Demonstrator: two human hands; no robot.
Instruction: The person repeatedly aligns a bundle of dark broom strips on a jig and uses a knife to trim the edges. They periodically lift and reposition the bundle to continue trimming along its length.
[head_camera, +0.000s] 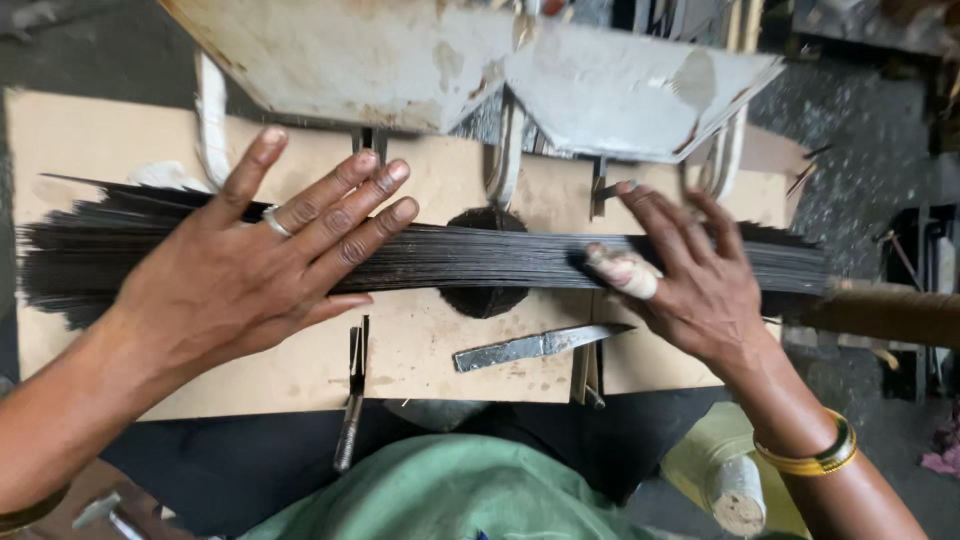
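Both hands press flat, fingers spread, on the rods, a dark bundle lying across the board. The left hand grasps nothing; the right hand, one finger wrapped, is blurred, probably open too. A blade lies just below the rods. Metal hoppers above them are cut off.

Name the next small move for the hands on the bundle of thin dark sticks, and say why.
Probably slide the left hand outward to square the left ends. Both hands lie flat on the bundle of thin dark sticks across the board, but its left end fans out ragged, while under the right hand it stays tight. The metal blade lies untouched in front.
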